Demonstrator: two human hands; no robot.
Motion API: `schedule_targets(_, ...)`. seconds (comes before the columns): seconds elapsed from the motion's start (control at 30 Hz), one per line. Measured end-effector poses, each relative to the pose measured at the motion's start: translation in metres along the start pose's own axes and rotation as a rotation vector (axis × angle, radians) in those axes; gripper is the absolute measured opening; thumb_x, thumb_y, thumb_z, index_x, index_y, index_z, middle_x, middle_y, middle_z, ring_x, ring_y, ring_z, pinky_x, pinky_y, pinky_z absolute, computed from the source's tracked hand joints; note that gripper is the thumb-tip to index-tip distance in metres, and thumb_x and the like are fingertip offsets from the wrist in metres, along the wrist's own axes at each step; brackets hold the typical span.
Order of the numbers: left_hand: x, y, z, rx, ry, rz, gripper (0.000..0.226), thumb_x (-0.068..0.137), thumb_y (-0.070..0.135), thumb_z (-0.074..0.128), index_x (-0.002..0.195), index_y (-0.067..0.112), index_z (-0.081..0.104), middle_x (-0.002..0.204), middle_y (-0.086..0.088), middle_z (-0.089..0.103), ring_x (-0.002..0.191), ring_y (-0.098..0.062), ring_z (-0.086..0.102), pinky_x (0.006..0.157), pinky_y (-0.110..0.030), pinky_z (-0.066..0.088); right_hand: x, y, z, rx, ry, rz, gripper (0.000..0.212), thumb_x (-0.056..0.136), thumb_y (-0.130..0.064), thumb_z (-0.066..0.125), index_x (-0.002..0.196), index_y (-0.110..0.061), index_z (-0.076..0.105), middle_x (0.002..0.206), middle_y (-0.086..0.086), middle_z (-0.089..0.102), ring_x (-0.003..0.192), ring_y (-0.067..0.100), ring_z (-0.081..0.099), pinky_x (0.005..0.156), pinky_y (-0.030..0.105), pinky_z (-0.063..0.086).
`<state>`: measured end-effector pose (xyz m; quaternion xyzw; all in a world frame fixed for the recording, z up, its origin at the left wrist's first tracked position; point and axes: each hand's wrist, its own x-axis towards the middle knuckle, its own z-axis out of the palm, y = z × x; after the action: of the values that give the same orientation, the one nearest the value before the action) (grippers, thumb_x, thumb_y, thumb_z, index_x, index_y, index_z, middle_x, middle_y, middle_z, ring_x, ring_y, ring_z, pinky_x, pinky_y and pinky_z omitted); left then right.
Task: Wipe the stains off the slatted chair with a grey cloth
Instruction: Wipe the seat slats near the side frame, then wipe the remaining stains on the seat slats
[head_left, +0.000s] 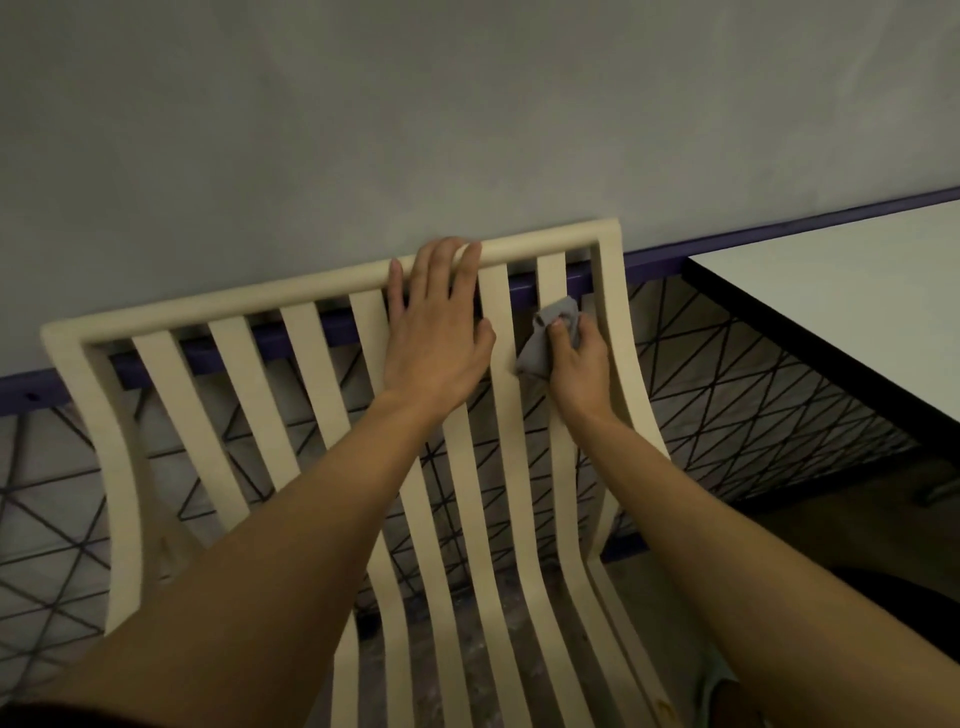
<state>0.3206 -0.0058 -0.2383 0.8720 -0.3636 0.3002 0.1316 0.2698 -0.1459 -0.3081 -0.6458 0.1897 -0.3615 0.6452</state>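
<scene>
Two hands are working at the chair (249, 364): the left hand (434, 332) is lying flat, fingers relaxed, over the top rail, while the right hand (579, 358) is pinching the cloth (550, 332) against a slat beside the wall (415, 130).

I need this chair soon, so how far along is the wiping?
Done: unclear in this dim light. In hand: the right hand holds the grey cloth against the rightmost slat near the top rail, while the left hand rests on the slatted chair. Left: probably a faint mark low on the left side post.
</scene>
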Motion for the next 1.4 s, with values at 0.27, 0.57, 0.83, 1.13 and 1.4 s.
schedule_targets(0.27, 0.023, -0.001, -0.012, -0.058, -0.015, 0.011, 0.067, 0.088, 0.028, 0.053, 0.148, 0.020, 0.024, 0.152, -0.002, 0.026, 0.145, -0.020, 0.017, 0.121, -0.046, 0.005, -0.047, 0.059, -0.030, 0.013, -0.022, 0.251, 0.036, 0.101, -0.022, 0.046, 0.134, -0.009, 0.049, 0.127, 0.011, 0.059, 0.117, 0.021, 0.057, 0.104, 0.037, 0.046)
schedule_targets(0.57, 0.018, -0.008, -0.024, -0.074, -0.172, 0.051, 0.076, 0.086, 0.022, 0.054, 0.152, 0.017, 0.016, 0.159, -0.003, 0.013, 0.149, -0.021, 0.005, 0.121, -0.047, 0.003, -0.064, 0.086, -0.043, -0.169, -0.047, 0.343, 0.030, 0.104, -0.020, 0.041, 0.130, -0.011, 0.051, 0.118, 0.007, 0.058, 0.114, 0.025, 0.056, 0.102, 0.040, 0.045)
schedule_targets(0.83, -0.103, 0.016, -0.009, -0.477, -0.410, -0.182, 0.055, 0.093, 0.016, 0.054, 0.145, 0.020, 0.037, 0.154, 0.002, 0.029, 0.141, -0.016, 0.027, 0.115, -0.029, 0.021, -0.095, 0.070, -0.059, -0.071, 0.169, 0.358, 0.029, 0.103, -0.010, 0.041, 0.126, -0.007, 0.058, 0.124, 0.013, 0.060, 0.117, 0.025, 0.055, 0.106, 0.040, 0.043)
schedule_targets(1.13, -0.198, 0.062, -0.044, -1.135, -0.442, -0.873, 0.011, 0.095, 0.034, 0.057, 0.101, 0.033, 0.065, 0.111, 0.002, 0.068, 0.100, -0.011, 0.065, 0.080, -0.031, 0.057, -0.188, -0.017, -0.064, 0.050, -0.278, 0.403, 0.011, 0.093, -0.015, 0.062, 0.099, -0.009, 0.070, 0.092, 0.008, 0.072, 0.088, 0.020, 0.070, 0.075, 0.029, 0.058)
schedule_targets(1.4, -0.298, 0.102, -0.109, -1.271, -0.377, -1.244, 0.008, 0.091, 0.020, 0.064, 0.098, 0.019, 0.068, 0.094, -0.002, 0.072, 0.084, -0.017, 0.071, 0.068, -0.037, 0.061, -0.288, -0.046, -0.087, -0.044, -0.556, 0.450, 0.021, 0.082, -0.007, 0.074, 0.102, -0.006, 0.068, 0.096, 0.010, 0.072, 0.090, 0.020, 0.069, 0.073, 0.024, 0.058)
